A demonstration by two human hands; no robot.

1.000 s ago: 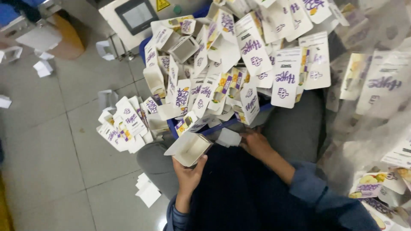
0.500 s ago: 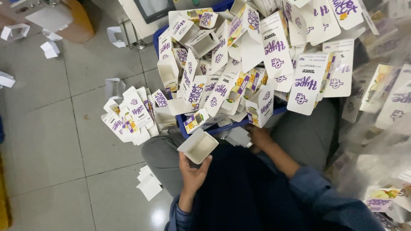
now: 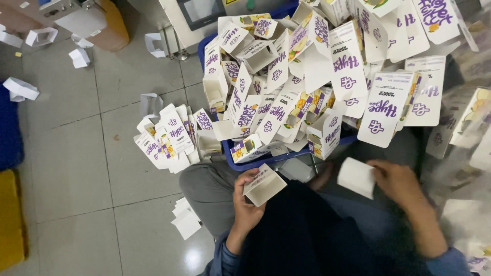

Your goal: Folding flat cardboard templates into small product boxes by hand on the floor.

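Note:
My left hand holds a small open white carton above my lap, its open end facing up. My right hand is to the right, fingers closed on a flat white piece of card. Just beyond both hands a blue crate overflows with a heap of white cartons with purple print, many of them unfolded or open.
More cartons have spilled onto the grey tiled floor to the left of the crate. Loose white pieces lie by my knee. A machine with a screen stands behind the crate. A yellow object sits at far left.
My right hand has moved to the right, away from the left, now with a white card in it. The left hand still holds the open carton, a little higher.

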